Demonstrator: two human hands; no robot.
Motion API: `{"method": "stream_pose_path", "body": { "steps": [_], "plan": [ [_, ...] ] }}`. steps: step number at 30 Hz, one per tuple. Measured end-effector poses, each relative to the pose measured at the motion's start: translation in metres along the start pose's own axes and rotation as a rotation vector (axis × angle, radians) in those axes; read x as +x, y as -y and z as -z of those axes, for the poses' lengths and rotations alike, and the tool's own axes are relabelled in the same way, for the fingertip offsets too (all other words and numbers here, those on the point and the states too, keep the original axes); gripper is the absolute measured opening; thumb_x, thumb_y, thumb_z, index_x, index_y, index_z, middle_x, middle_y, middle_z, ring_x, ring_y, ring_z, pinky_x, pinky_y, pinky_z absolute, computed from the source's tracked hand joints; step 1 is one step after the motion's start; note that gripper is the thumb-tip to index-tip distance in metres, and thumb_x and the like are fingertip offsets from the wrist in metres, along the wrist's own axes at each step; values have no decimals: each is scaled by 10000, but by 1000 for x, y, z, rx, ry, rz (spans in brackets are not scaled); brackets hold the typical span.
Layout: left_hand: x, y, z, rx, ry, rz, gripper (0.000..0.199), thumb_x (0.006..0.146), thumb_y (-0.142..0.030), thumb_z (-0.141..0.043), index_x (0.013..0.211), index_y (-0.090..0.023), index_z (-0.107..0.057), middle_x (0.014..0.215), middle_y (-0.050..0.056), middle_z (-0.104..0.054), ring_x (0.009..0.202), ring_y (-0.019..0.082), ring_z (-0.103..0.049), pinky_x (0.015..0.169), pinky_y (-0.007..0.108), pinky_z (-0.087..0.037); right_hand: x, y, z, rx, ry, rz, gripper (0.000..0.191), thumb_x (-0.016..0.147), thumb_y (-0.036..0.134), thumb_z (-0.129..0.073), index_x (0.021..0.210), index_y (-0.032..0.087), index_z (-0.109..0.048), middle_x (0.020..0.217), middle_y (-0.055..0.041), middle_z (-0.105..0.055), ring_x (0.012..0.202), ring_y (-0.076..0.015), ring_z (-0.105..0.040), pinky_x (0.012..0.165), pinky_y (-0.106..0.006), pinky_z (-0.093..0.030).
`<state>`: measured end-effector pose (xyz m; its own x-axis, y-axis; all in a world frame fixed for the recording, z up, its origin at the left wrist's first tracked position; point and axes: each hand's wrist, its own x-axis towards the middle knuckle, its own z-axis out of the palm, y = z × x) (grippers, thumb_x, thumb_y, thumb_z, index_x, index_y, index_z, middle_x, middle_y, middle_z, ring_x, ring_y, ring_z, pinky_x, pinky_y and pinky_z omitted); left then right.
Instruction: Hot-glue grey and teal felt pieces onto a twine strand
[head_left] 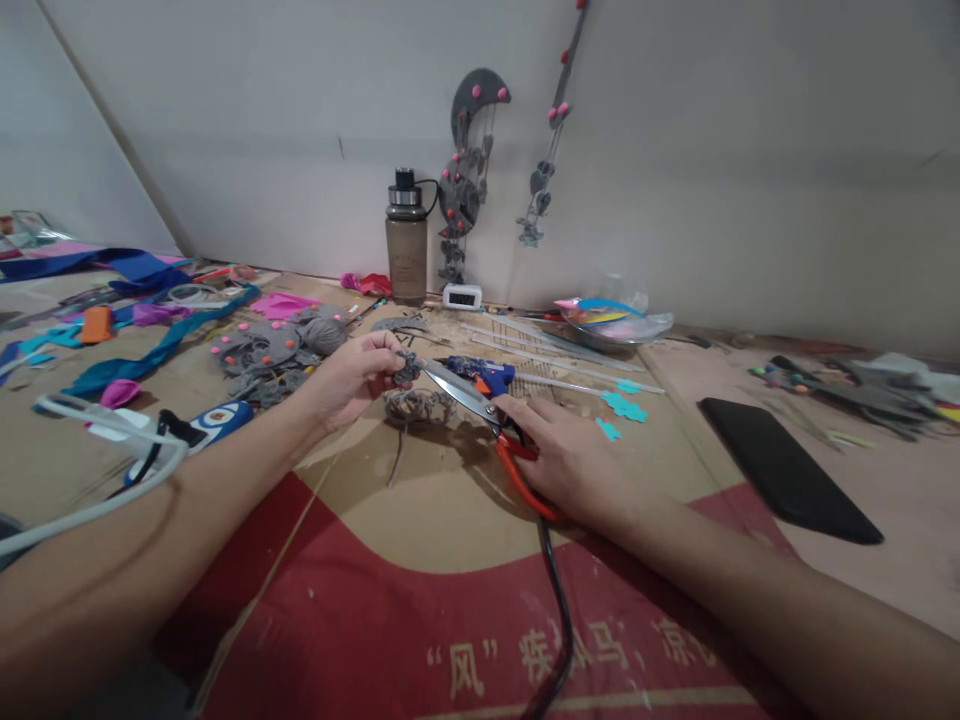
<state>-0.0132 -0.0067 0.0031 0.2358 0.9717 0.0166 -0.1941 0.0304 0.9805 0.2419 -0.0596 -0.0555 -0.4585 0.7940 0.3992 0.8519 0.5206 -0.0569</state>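
My left hand is closed, pinching a small grey felt flower-like piece above the cardboard. In my right hand is a pair of scissors with red handles, fingers wrapped round them. The blades point up and left, their tips close beside the grey piece; whether they touch it I cannot tell. Just below lies a bundle of grey yarn with a loose end trailing toward me. Behind the blades lies a blue glue gun, partly hidden, near several turquoise felt cut-outs.
A water bottle and a small white clock stand by the wall. At right lies a black phone-like slab. Grey felt pieces with pink dots and a blue-and-white device lie left. A black cable crosses the red cardboard.
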Motion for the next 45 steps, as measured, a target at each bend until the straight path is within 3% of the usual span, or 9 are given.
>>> {"method": "stream_pose_path", "body": {
  "steps": [45],
  "plan": [
    [-1, -4, -3, 28, -8, -11, 149, 547, -76, -653, 587, -141, -525, 620, 18, -594, 535, 111, -559, 528, 236, -458, -1, 3, 2, -30, 55, -3, 458, 895, 325, -440, 1347, 254, -453, 955, -88, -630, 805, -194, -586, 654, -264, -388]
  ]
}}
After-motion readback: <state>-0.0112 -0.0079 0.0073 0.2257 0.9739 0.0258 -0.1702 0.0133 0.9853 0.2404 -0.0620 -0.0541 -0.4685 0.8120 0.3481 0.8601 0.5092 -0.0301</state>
